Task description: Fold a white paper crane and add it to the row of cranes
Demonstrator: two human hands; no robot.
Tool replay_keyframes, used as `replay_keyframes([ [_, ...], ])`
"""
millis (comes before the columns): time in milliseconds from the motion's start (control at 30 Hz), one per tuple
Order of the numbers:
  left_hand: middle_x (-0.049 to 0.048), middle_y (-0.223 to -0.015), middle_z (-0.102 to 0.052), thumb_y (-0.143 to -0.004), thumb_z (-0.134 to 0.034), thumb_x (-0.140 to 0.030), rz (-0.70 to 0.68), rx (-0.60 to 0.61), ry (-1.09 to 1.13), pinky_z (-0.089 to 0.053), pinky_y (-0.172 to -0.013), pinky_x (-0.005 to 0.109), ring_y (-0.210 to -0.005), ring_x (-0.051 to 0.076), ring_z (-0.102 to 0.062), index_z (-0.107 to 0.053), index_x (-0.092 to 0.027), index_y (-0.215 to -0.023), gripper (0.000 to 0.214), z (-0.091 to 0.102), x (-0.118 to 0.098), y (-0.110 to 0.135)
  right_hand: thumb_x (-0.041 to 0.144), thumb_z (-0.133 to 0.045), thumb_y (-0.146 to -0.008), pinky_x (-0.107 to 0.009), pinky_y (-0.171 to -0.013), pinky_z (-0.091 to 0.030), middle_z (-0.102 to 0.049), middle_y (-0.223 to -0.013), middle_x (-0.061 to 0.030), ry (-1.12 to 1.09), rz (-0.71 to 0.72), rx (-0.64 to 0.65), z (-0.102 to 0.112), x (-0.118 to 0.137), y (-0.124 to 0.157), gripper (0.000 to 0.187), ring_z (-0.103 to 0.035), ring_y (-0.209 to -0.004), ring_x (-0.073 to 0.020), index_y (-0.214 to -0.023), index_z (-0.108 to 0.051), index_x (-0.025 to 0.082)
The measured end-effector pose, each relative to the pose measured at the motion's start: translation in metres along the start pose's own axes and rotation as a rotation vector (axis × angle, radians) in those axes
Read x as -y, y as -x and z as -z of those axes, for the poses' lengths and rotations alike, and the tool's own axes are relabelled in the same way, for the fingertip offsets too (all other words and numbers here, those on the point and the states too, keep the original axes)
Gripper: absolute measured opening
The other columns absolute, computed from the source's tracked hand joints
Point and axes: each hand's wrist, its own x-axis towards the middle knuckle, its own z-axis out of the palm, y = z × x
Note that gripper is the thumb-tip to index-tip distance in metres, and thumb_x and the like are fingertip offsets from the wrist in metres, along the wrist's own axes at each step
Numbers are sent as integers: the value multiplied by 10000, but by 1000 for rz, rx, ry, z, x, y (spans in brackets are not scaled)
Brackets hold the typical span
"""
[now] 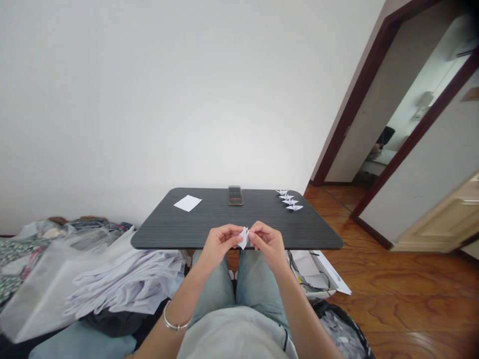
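A small folded piece of white paper (pixel 243 238) is held between both hands just above the near edge of the dark table (pixel 209 224). My left hand (pixel 221 240) pinches its left side between thumb and fingers. On the other side, my right hand (pixel 267 240) is closed on the paper's right edge, with fingertips covering part of it. Several finished white paper cranes (pixel 294 207) stand in a row at the table's far right. A stack or sheet of square white paper (pixel 187 203) lies at the far left.
A phone (pixel 235 195) rests at the table's back middle, near the white wall. Piled clothes and plastic bags (pixel 127 284) sit to the left. Right of my legs are a white box with papers (pixel 318 279) and a black bag (pixel 344 329). A doorway opens at right.
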Motion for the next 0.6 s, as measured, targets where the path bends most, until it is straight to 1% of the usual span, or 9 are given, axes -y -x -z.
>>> replay_keyframes([
  [233,20,-676,-666,-671,-686,-207,7,18,-2,-386,-518,181,-570,88,-530,-696,-130,-835,182,1,-2,1,270,-621,-769,-190,-416,-330,-476,-626,28,7,28,42,3,2,-3,109,-435,-469,-65,-716,-631,175],
  [600,22,-684,-663,-655,-699,-231,23,31,0,-378,-516,196,-571,98,-531,-694,-133,-825,196,1,-2,1,257,-610,-780,-190,-440,-350,-467,-615,30,-9,45,68,3,3,-2,121,-446,-485,-69,-692,-607,174],
])
